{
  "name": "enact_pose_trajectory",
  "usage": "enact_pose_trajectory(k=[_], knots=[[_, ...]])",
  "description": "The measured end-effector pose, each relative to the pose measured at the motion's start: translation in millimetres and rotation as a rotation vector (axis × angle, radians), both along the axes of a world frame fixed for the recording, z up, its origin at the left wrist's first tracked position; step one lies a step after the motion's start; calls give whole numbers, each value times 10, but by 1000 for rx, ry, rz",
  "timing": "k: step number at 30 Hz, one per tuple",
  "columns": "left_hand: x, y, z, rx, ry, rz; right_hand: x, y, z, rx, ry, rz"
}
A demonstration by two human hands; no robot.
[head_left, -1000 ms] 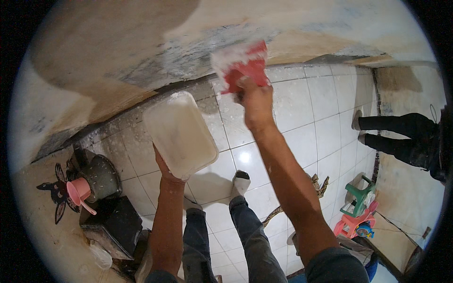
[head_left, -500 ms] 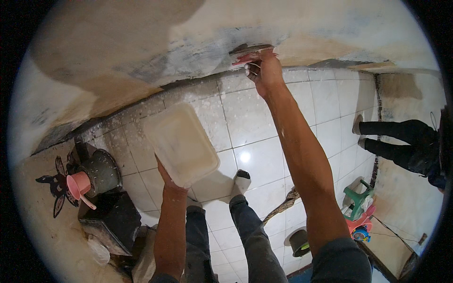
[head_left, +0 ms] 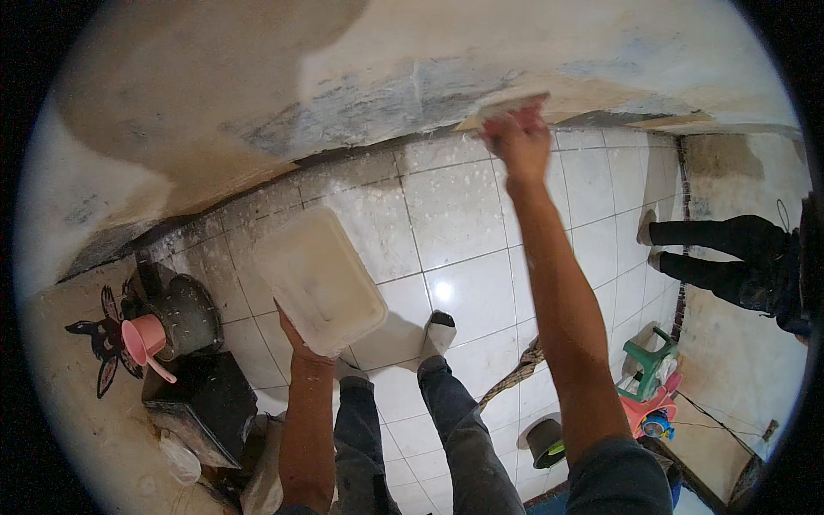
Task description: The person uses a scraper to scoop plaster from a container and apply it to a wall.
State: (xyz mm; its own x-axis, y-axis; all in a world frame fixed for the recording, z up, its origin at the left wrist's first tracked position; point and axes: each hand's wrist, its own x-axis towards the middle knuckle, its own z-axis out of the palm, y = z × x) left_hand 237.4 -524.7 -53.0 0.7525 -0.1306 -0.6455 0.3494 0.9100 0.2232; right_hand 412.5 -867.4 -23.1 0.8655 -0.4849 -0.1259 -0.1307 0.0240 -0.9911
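Observation:
My left hand [head_left: 296, 335] grips a translucent plastic tub [head_left: 322, 275] with pale, off-white material inside, held out over the tiled floor. My right hand [head_left: 524, 150] is closed on a red scraper [head_left: 521, 112] with a pale smeared edge, blurred at the lower part of the wall [head_left: 386, 69], just above the floor line. The wall is patchy, with grey, cream and tan areas; whether the blade touches it I cannot tell.
A person [head_left: 712, 270] stands at the right. Green [head_left: 644, 352] and pink stools [head_left: 639, 416] are at lower right. A pink dipper [head_left: 142, 342], grey bucket [head_left: 184, 313] and black box [head_left: 202, 403] sit at left. A rope-like bundle [head_left: 506, 382] lies on the tiles.
My right hand has moved rightward along the wall with the scraper, whose red face was raised earlier. My left hand and the tub have shifted slightly lower.

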Motion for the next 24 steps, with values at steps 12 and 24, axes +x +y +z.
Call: enact_pose_trajectory(k=[12, 24], knots=[[-411, 268, 53, 18, -28, 71, -290, 1913, -129, -583, -21, 397], [-745, 638, -393, 20, -54, 2, 460, 417, -35, -1049, -104, -174]])
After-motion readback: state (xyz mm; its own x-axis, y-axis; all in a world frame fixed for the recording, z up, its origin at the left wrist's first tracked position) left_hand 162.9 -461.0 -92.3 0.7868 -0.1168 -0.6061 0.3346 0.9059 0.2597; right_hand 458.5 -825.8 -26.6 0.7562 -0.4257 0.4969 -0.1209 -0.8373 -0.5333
